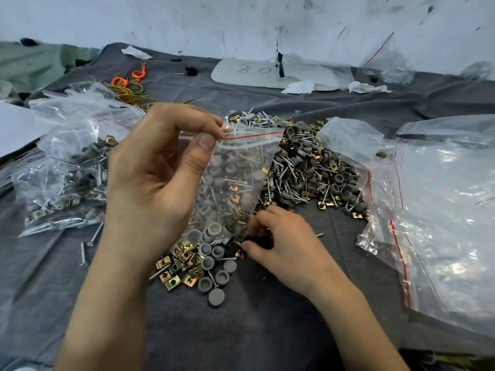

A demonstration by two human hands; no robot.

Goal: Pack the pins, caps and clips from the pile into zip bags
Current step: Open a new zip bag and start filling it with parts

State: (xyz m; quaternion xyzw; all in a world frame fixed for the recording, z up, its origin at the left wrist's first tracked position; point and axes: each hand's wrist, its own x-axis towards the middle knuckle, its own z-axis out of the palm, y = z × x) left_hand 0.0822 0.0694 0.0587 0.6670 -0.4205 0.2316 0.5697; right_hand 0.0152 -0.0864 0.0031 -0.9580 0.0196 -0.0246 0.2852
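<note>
Fingers (195,121) and thumb of the left hand (152,167) pinched the top of the zip bag (235,170), held up over the pile (308,167), while the lower right hand (281,236) curled its fingers round small parts (238,241).

Clear zip bag (235,167) upright, red-striped top, above pile (308,167) of caps (216,296), pins (288,167) & clips (165,276).

The left hand (150,167), right hand (281,245) and both forearms (107,303) are bare.
</note>
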